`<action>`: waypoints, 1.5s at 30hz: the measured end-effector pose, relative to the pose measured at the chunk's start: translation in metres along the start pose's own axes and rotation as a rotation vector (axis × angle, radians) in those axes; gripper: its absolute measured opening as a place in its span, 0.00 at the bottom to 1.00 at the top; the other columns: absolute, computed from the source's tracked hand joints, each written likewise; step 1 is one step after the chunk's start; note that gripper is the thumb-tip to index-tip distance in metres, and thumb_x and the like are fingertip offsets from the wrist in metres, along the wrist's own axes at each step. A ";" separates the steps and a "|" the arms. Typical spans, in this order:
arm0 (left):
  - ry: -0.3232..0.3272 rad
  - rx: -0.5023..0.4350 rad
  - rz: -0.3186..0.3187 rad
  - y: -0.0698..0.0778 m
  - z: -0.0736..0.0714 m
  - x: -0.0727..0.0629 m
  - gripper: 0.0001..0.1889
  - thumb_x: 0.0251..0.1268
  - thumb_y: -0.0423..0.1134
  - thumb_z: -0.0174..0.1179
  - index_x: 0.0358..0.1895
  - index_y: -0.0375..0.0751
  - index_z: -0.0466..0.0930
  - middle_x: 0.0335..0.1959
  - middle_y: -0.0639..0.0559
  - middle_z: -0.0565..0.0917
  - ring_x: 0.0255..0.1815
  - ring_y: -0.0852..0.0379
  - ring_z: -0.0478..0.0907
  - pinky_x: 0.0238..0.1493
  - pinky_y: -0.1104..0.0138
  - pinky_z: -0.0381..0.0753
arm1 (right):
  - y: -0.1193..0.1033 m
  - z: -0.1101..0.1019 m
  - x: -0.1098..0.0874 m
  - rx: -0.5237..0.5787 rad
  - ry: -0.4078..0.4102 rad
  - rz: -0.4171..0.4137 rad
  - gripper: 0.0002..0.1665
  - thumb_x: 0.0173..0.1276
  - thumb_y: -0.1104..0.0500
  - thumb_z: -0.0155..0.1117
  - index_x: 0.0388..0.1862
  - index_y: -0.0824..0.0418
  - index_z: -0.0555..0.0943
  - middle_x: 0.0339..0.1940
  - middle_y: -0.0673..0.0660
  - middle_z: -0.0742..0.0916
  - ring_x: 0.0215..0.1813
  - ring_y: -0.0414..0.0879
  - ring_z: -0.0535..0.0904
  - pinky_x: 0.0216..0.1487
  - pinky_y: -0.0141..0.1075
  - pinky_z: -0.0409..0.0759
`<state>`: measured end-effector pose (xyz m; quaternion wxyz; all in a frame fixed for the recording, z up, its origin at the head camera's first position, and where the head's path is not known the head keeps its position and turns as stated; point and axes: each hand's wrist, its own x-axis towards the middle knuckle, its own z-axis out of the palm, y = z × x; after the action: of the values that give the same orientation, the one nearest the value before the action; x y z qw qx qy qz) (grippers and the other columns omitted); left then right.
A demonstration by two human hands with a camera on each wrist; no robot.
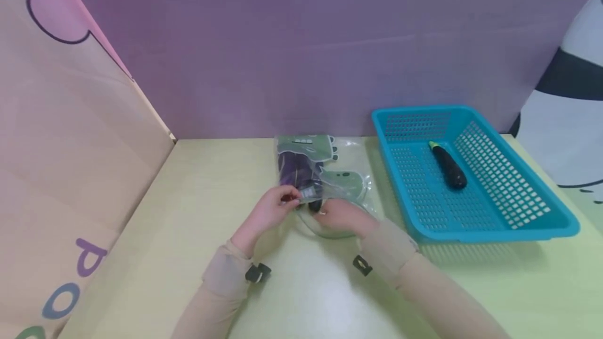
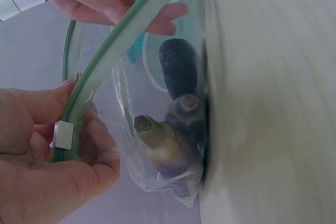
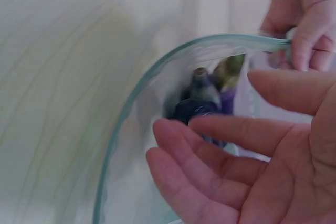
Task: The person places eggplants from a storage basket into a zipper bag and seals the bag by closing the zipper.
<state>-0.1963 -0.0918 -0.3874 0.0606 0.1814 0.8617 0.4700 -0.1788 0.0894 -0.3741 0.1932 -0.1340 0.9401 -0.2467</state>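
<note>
A clear zip bag (image 1: 353,153) with green cartoon prints lies on the table, its mouth toward me. Inside are purple eggplants (image 1: 293,169); in the left wrist view, a dark eggplant (image 2: 178,69) lies beyond two stem ends. My left hand (image 1: 272,208) pinches the green-edged rim at the left corner of the mouth, by a white slider (image 2: 63,135). Through the mouth reaches my right hand (image 1: 343,216), its fingers (image 3: 247,135) loosely extended near the dark eggplant, with nothing gripped. How deep the fingertips go is hidden in the head view.
A blue perforated basket (image 1: 400,208) stands to the right of the bag, with one dark eggplant (image 1: 449,166) in it. Behind the table (image 1: 202,187) rises a purple wall (image 1: 301,56). A printed panel (image 1: 85,135) borders the left side.
</note>
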 end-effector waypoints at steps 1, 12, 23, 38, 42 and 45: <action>0.000 -0.001 0.002 0.000 0.000 0.000 0.05 0.61 0.26 0.57 0.39 0.33 0.80 0.37 0.44 0.83 0.43 0.48 0.80 0.49 0.59 0.80 | 0.001 0.000 -0.001 0.006 -0.005 -0.019 0.16 0.70 0.53 0.54 0.33 0.63 0.82 0.28 0.55 0.84 0.29 0.45 0.78 0.39 0.40 0.79; -0.002 -0.005 0.019 -0.001 -0.001 0.003 0.06 0.61 0.26 0.57 0.40 0.33 0.79 0.38 0.42 0.83 0.43 0.47 0.80 0.45 0.62 0.82 | 0.015 -0.010 -0.008 0.114 0.027 -0.109 0.22 0.71 0.52 0.52 0.53 0.66 0.79 0.51 0.63 0.84 0.50 0.55 0.81 0.52 0.46 0.80; -0.005 0.006 -0.020 0.002 -0.001 0.004 0.06 0.61 0.27 0.57 0.40 0.33 0.80 0.38 0.43 0.83 0.43 0.49 0.80 0.46 0.61 0.81 | 0.032 -0.015 -0.017 0.248 0.025 -0.204 0.24 0.72 0.54 0.51 0.57 0.71 0.74 0.45 0.64 0.86 0.41 0.50 0.83 0.44 0.39 0.83; 0.002 0.005 -0.033 -0.002 -0.001 0.002 0.06 0.62 0.27 0.57 0.40 0.34 0.80 0.38 0.44 0.83 0.43 0.49 0.79 0.46 0.60 0.81 | 0.035 -0.025 -0.033 0.351 0.031 -0.207 0.25 0.72 0.55 0.52 0.59 0.71 0.73 0.44 0.63 0.85 0.44 0.50 0.81 0.44 0.38 0.82; 0.002 0.011 -0.021 -0.003 -0.002 0.002 0.06 0.61 0.27 0.57 0.39 0.34 0.80 0.37 0.44 0.83 0.43 0.48 0.80 0.45 0.60 0.81 | 0.038 -0.028 -0.035 0.378 0.048 -0.215 0.23 0.73 0.57 0.51 0.59 0.72 0.72 0.43 0.62 0.85 0.42 0.48 0.81 0.44 0.37 0.82; -0.004 0.013 -0.019 -0.003 -0.001 0.002 0.05 0.61 0.27 0.57 0.40 0.34 0.80 0.37 0.44 0.83 0.43 0.49 0.80 0.46 0.61 0.81 | 0.040 -0.029 -0.035 0.400 0.054 -0.202 0.23 0.73 0.57 0.51 0.59 0.73 0.72 0.41 0.62 0.86 0.40 0.47 0.81 0.43 0.38 0.82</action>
<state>-0.1992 -0.0938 -0.3893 0.0657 0.1743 0.8663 0.4635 -0.1662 0.1471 -0.3604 0.1651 -0.1799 0.8591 -0.4498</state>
